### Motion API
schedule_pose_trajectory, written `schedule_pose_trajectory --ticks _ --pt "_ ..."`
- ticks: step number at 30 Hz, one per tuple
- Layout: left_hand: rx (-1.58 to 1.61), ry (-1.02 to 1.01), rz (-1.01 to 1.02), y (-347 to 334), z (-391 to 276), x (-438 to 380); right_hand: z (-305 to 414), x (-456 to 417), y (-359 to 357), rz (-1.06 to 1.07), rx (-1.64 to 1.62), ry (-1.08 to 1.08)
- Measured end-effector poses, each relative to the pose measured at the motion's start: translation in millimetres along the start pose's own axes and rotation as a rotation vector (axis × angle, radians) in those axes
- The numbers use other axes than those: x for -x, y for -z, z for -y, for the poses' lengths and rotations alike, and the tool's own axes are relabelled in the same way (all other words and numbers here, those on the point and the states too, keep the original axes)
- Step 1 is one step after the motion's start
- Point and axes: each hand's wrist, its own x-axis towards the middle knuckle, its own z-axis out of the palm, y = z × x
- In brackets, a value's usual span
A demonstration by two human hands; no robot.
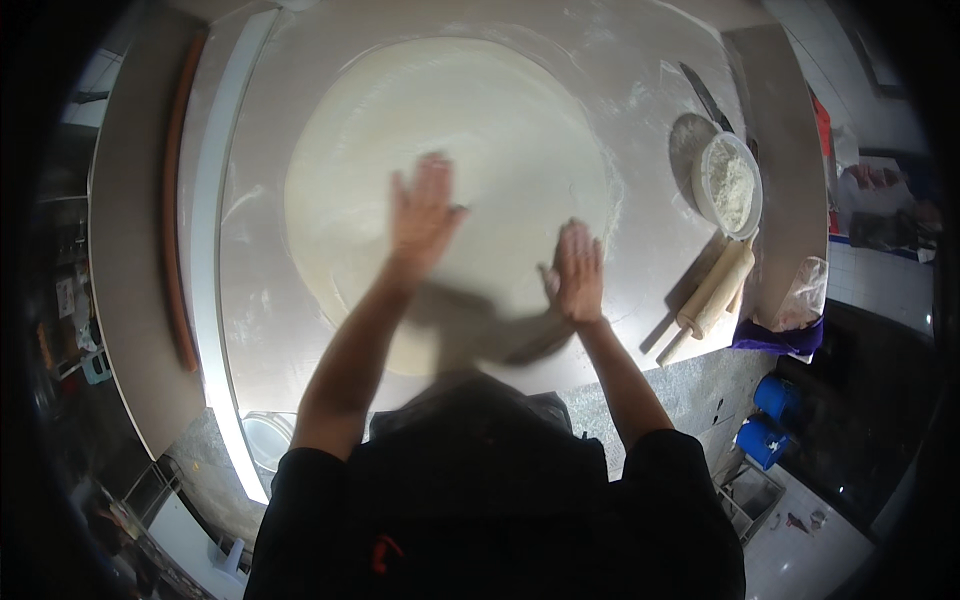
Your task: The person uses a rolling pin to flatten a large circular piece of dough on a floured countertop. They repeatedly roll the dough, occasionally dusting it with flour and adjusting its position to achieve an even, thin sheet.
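A large round sheet of pale dough (465, 97) lies flat on a flour-dusted worktop (262, 300). My left hand (424, 202), blurred and palm down, is over the middle of the sheet with its fingers spread. Lower and to the right, my right hand (579, 270) is flat with the thumb apart, near the dough's right edge. Neither hand holds anything. Whether each palm presses on the dough or hovers just above it, I cannot tell. Shadows of my arms and body fall across the near part of the sheet.
To the right stand a bowl of flour (729, 187), a knife (705, 97) and a wooden rolling pin (718, 289). A purple cloth (780, 337) lies at the corner. Leftward are a long white strip (214, 225) and a long wooden rod (176, 225). Blue containers (763, 441) stand below right.
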Motion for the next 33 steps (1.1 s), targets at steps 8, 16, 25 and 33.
schedule_pose_trajectory --ticks 8,16,25,33 --pt "0.266 -0.479 0.013 16.0 -91.0 101.1 20.5 -22.4 -19.7 -0.154 0.011 -0.185" --pt "0.009 -0.240 0.117 45.5 11.2 180.3 124.7 69.1 -25.1 0.108 0.022 0.063" --pt "-0.013 0.306 -0.103 40.4 109.3 111.6 28.7 -11.2 -18.8 -0.184 0.050 -0.343" --pt "-0.071 0.490 -0.202 24.6 127.9 69.9 186.5 -39.7 -45.7 0.073 -0.231 0.466"
